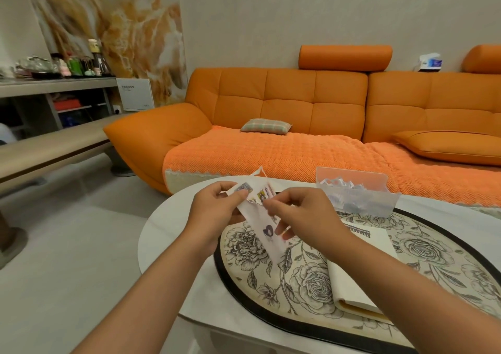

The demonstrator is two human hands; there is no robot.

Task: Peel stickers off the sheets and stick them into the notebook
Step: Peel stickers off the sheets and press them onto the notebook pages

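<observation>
Left of centre, my left hand (217, 210) pinches the upper edge of the sticker sheet (264, 223), thumb on top. The sheet hangs in the air above the floral mat (244, 248) on the desk (168, 242), its long axis running from the upper fingers down toward the lower right. At its middle my right hand (301, 212) curls in, thumb and forefinger nipping at a sticker's edge; whether that edge is free I cannot tell. The notebook (360, 267) lies flat at lower right, beneath that forearm, so I judge the right hand nearer for the carry across.
</observation>
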